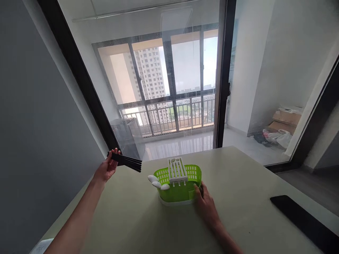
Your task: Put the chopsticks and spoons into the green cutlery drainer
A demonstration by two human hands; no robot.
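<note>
My left hand (108, 166), raised over the table's left side, is closed around one end of a bundle of black chopsticks (129, 163). Their free ends spread to the right, apart from the basket. In the middle of the table stands a green plastic basket (174, 194) with slotted walls and a white base. My right hand (205, 203) grips its right end, thumb at the rim; the other fingers are partly hidden and the hand is slightly blurred. A white slotted rack (177, 171) lies across the basket's top. Three white spoons (156, 184) lean out over its left rim.
The pale table (238, 176) carries a long black flat object (304, 218) at the right. A grey wall (53, 123) borders the left side. Beyond the table stands a dark-framed glass door (225, 88), with cardboard and bags (284, 123) on the floor behind.
</note>
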